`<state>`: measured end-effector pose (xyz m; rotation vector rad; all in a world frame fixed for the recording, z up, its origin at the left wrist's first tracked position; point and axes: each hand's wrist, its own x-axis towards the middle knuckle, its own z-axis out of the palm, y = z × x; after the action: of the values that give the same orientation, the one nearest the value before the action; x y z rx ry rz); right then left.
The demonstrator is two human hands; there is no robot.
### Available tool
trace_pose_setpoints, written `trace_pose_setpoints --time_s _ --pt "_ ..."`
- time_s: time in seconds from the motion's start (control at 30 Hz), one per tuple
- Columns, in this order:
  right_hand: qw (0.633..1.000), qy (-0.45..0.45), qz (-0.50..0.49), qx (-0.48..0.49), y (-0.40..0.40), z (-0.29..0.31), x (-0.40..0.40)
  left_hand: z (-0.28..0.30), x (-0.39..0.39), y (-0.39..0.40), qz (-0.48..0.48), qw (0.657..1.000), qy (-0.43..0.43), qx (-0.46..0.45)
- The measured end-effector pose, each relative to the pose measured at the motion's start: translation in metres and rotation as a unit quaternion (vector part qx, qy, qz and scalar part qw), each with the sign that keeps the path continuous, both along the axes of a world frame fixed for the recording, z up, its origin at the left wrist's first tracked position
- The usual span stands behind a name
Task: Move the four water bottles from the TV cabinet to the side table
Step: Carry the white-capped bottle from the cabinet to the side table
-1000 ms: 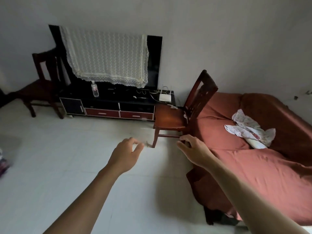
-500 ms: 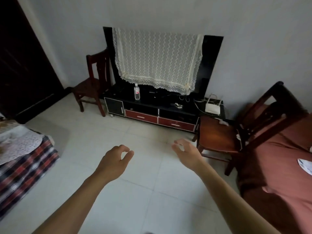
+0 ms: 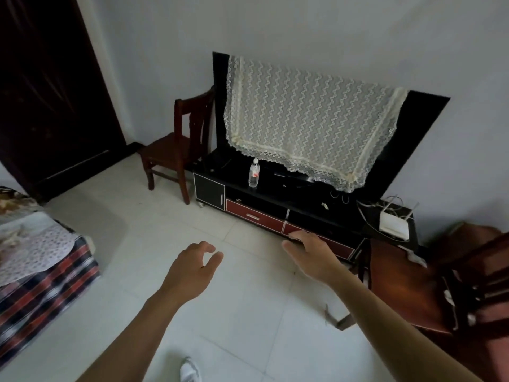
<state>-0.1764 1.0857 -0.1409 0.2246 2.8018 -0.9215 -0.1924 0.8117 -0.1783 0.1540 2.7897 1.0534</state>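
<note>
One clear water bottle (image 3: 254, 173) with a white cap and a red label stands upright on the left part of the black TV cabinet (image 3: 275, 199), below the lace-draped television (image 3: 311, 128). My left hand (image 3: 192, 268) hovers over the floor in front of the cabinet, fingers curled apart and holding nothing. My right hand (image 3: 311, 255) is stretched forward near the cabinet's red drawers, palm down, fingers apart and empty. Both hands are well short of the bottle. No side table is in view.
A dark wooden chair (image 3: 176, 144) stands left of the cabinet, another wooden chair (image 3: 407, 285) at the right by a rust-red sofa. A white router (image 3: 394, 220) and cables lie on the cabinet's right end. A plaid-covered bed (image 3: 41, 271) is at left, a dark door (image 3: 49, 86) behind it.
The view has swung left and closer to the cabinet; the bottle and television now sit nearer and larger. Both hands stay raised, open and empty.
</note>
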Motion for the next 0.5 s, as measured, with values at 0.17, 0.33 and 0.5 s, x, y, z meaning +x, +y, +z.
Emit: trace_pose_setpoints --time_s 0.17,0.33,0.5 --pt "0.999 -0.004 -0.028 0.025 -0.030 0.009 -0.090 0.003 -0.114 -0.013 -0.034 0.999 -0.008 0.015" --pt "0.997 0.001 -0.064 0.040 -0.043 0.019 -0.170 0.020 -0.217 -0.025 -0.053 0.998 0.014 0.014" --pt "0.996 -0.032 -0.083 0.010 -0.055 -0.008 -0.237 0.007 -0.296 -0.045 -0.065 0.998 0.003 0.013"
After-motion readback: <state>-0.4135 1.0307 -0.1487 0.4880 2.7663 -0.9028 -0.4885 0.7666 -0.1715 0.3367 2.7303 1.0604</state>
